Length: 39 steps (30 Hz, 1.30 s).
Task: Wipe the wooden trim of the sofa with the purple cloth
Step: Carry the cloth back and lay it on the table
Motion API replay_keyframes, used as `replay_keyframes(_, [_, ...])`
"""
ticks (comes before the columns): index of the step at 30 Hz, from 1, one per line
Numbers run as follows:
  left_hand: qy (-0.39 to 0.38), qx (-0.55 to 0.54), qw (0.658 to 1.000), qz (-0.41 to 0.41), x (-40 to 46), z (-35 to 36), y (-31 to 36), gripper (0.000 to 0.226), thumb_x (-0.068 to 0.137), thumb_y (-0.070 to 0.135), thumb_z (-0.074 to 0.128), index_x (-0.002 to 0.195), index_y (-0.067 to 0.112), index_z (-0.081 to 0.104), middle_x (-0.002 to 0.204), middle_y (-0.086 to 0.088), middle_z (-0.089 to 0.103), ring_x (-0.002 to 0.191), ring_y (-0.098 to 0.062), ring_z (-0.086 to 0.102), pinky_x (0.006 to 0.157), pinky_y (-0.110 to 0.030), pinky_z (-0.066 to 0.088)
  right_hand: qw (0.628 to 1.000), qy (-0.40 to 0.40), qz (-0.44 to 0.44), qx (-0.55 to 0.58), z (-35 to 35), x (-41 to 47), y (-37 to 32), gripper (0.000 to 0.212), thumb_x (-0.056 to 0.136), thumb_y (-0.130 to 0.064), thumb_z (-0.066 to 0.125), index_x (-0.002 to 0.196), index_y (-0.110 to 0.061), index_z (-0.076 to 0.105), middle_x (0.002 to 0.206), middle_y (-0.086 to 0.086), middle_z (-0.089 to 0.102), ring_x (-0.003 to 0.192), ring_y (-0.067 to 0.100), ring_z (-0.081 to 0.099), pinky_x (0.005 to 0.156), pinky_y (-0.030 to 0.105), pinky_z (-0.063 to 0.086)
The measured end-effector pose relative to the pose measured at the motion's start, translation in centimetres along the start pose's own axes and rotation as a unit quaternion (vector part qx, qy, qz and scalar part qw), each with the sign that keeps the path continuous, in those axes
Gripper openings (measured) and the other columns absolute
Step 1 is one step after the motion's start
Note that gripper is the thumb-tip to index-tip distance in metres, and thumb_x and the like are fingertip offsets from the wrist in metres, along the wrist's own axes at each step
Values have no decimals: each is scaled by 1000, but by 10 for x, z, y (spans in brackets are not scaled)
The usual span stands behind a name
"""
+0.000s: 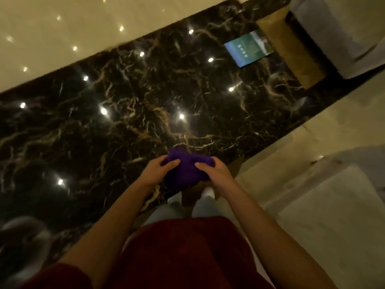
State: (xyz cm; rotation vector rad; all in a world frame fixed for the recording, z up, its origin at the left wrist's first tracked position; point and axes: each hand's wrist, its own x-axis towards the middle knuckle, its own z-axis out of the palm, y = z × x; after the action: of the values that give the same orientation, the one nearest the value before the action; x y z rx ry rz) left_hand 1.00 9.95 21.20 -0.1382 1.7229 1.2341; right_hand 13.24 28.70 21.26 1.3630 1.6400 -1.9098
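- No container visible in the head view; nothing is sitting in or on anything except a leaflet on the floor.
- purple cloth (186, 167) is bunched up in mid-air in front of the person's waist, over the near edge of the dark marble floor band (116, 113).
- left hand (157, 171) clamps the cloth's left side, thumb on top, fingers curled under the fabric.
- right hand (213, 170) clamps the cloth's right side, thumb pressed on top, fingers wrapped round the far edge.
- Cloth sits between the two hands, touching both; the lower part of it hangs a little below the thumbs.
- Both forearms are bare and reach forward from a dark red top (183, 253).
- Light trousers and a white shoe (207, 191) show directly below the cloth.
- Dark marble band runs diagonally across the view, with many ceiling-light reflections; cream floor (62, 24) lies beyond it and also to the right.
- Blue-green leaflet (249, 48) lies flat on the dark marble, upper right, well apart from the hands.
- Just beside the leaflet, a tan wooden base (289, 53) with grey upholstery (341, 32) above it: looks like a sofa corner, blurred, can't tell the trim detail.
- Pale grey block (337, 217) at the lower right, right of the right forearm; blurred, can't tell what it is.
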Motion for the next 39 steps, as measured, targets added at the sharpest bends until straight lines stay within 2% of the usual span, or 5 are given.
replay_keyframes(10, [223, -152, 950, -159, 72, 23, -131, 38, 96, 22, 68, 132, 17, 59, 126, -3, 68, 117, -21, 65, 104, -45, 54, 915, -209, -7, -344, 34, 182, 50, 46, 84, -25, 84, 125, -18, 64, 122, 7, 69, 111, 23, 66, 97, 43, 58])
replay_keyframes(14, [286, -135, 932, -178, 125, 39, -177, 38, 97, 19, 66, 135, 19, 59, 131, -5, 65, 121, -21, 62, 107, -44, 52, 900, -201, -8, -387, 51, 249, 87, 37, 84, -20, 83, 116, -26, 65, 116, 1, 68, 111, 22, 65, 95, 48, 60])
replay_keyframes(23, [241, -2, 949, -202, 251, -20, -220, 41, 93, 27, 71, 132, 20, 61, 129, -6, 68, 119, -23, 65, 104, -47, 54, 885, -162, -8, -436, 92, 338, 114, 44, 91, -33, 76, 130, -20, 61, 125, 3, 65, 116, 24, 63, 98, 47, 58])
replay_keyframes(32, [236, 109, 947, -187, 282, -36, -232, 63, 87, 57, 70, 136, 19, 59, 135, -6, 64, 122, -23, 62, 106, -42, 52, 864, -107, -10, -492, 83, 368, 120, 43, 85, -56, 75, 108, -20, 65, 109, 3, 71, 94, 25, 73, 86, 48, 62])
replay_keyframes(39, [257, 190, 933, -165, 262, -35, -227, 60, 87, 58, 67, 134, 22, 55, 138, -8, 55, 125, -28, 56, 106, -50, 49, 911, -57, 2, -408, 80, 376, 84, 11, 97, -32, 68, 94, -26, 59, 83, 0, 74, 57, 9, 68, 46, 21, 52])
